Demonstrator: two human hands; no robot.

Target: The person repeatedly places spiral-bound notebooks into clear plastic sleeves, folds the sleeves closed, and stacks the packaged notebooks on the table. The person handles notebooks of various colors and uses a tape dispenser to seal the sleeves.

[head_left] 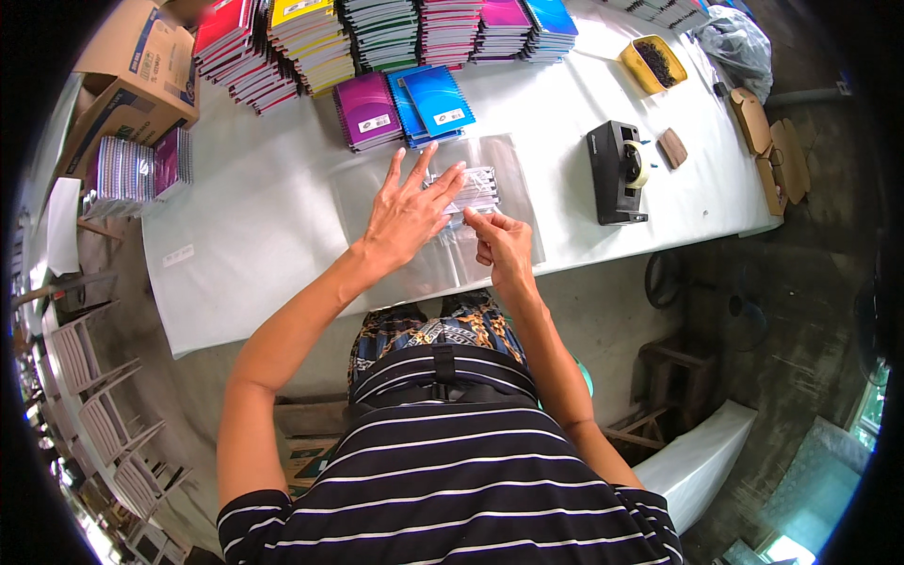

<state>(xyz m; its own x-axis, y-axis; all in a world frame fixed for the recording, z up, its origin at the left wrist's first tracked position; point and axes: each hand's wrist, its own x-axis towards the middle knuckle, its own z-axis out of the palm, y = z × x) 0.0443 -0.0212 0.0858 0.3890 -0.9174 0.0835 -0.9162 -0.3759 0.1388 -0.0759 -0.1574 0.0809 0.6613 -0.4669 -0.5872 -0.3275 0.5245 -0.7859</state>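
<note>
A small stack of white label sheets with dark print lies on clear plastic sheets at the table's near middle. My left hand is open, palm down, its fingers spread over the plastic and the left side of the stack. Close by on the right, my right hand is closed in a pinch at the stack's near edge, thumb and forefinger on a label sheet. Just beyond my fingers lie a purple spiral notebook and blue spiral notebooks, each bearing a small white label.
Tall piles of coloured spiral notebooks line the far side. A black tape dispenser, a wooden block and a yellow tub stand to the right. At left are a cardboard box and purple notebooks. The white table ends before my waist.
</note>
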